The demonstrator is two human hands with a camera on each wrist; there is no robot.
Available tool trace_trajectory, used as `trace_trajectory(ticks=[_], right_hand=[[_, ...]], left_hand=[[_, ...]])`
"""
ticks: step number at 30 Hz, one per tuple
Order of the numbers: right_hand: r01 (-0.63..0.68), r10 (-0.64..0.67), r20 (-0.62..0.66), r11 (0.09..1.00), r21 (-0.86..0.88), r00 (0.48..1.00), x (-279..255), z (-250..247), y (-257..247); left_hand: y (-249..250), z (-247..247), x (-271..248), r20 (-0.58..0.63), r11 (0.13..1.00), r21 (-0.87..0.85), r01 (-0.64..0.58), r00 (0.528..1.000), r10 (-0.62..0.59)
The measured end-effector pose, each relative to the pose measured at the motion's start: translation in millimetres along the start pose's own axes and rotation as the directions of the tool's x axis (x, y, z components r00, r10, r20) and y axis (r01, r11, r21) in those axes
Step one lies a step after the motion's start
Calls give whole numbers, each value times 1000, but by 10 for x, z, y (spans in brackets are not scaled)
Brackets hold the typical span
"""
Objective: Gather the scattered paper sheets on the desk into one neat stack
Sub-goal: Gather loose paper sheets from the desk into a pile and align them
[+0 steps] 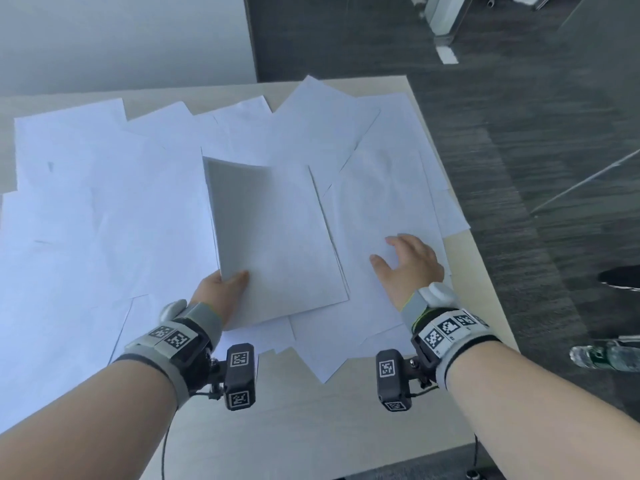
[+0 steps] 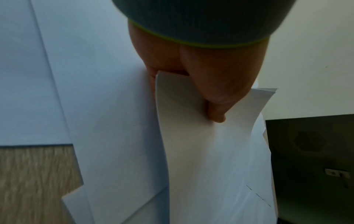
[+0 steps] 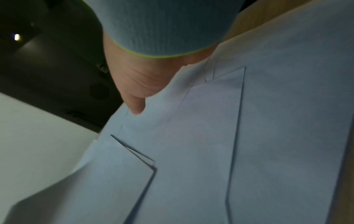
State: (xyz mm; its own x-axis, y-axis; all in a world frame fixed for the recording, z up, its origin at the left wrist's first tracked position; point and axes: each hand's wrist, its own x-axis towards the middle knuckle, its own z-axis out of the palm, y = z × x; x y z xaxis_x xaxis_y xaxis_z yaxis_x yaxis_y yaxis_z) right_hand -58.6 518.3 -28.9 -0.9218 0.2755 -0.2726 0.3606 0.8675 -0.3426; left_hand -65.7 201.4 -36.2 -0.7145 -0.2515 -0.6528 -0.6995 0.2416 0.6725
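Observation:
Several white paper sheets [image 1: 104, 188] lie scattered and overlapping across the light wooden desk [image 1: 311, 427]. My left hand [image 1: 221, 289] pinches the near left edge of a small stack of sheets [image 1: 277, 237], thumb on top, fingers beneath; its left side curls upward. In the left wrist view the thumb [image 2: 216, 106] presses on that stack [image 2: 201, 151]. My right hand [image 1: 408, 261] rests on a loose sheet [image 1: 381, 202] at the right, fingers spread and fairly straight. The right wrist view shows its thumb [image 3: 136, 104] over overlapping sheets [image 3: 210, 136].
The desk's right edge [image 1: 460, 244] borders dark carpet [image 1: 536, 133]; some sheets overhang it. A plastic bottle [image 1: 606, 353] and a shoe [image 1: 620, 277] are on the floor at right. Bare desk lies near me. A pale wall [image 1: 121, 36] stands behind.

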Motion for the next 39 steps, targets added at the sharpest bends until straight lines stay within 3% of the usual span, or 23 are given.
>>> trace_trajectory(ticks=[3, 9, 24, 31, 39], right_hand=[[-41, 66, 208, 991, -125, 976, 49, 8, 10], [-123, 178, 287, 972, -200, 941, 63, 147, -27], [-211, 214, 121, 977, -33, 969, 123, -62, 177], [-162, 215, 284, 967, -199, 934, -6, 134, -19], [-228, 239, 149, 970, -88, 960, -13, 50, 79]], left_hand=[[-4, -1, -15, 17, 1000, 26, -6, 1000, 6], [-25, -17, 6, 33, 1000, 18, 3, 999, -4], [-58, -45, 12, 43, 1000, 5, -15, 999, 15], [-60, -45, 23, 42, 999, 45, -31, 999, 29], [-81, -45, 45, 38, 997, 53, -51, 998, 49]])
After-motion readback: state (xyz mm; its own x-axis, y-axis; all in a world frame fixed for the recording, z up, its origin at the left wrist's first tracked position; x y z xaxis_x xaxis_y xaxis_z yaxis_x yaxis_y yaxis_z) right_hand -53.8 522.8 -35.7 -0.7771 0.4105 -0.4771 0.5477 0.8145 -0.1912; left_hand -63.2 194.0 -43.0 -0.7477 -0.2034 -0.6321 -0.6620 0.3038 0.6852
